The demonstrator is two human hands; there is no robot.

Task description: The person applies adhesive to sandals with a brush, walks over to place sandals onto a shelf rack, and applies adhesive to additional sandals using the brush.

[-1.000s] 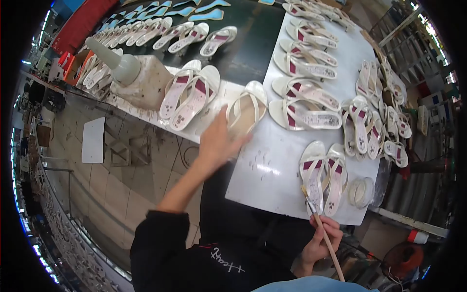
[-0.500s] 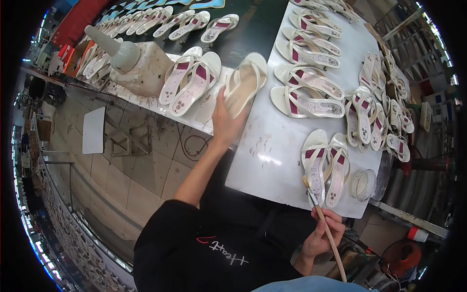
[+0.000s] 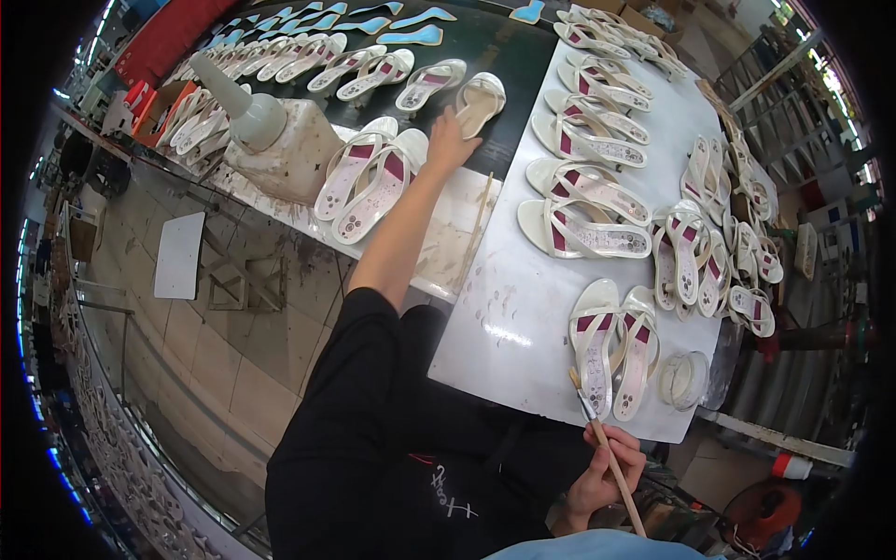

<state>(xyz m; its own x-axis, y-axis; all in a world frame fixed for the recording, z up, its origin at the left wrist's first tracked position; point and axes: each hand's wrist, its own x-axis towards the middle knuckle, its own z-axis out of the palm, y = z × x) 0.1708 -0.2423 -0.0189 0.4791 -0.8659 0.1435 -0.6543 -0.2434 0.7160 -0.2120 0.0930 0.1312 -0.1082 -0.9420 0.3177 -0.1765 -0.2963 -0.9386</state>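
Observation:
My left hand (image 3: 450, 144) reaches out over the dark green surface, its fingers and thumb around the toe end of a white sandal (image 3: 483, 101) with a bare tan insole. My right hand (image 3: 605, 469), low by the white board's front edge, grips the wooden handle of a paintbrush (image 3: 611, 457). The brush's bristles point up beside a pair of sandals (image 3: 597, 350) with printed insoles. Another printed pair (image 3: 373, 187) lies to the left of my left forearm.
A white bottle with a long spout (image 3: 245, 112) stands on a stained block (image 3: 280, 159). Several sandals line the white board (image 3: 485, 289), with a clear round dish (image 3: 684, 380) at its corner. Blue insoles (image 3: 411, 35) lie at the back. A thin stick (image 3: 478, 224) rests by the board.
My left hand has carried the tan-insole sandal away from me, from the near ledge onto the green surface. My right hand still holds the paintbrush in nearly the same pose.

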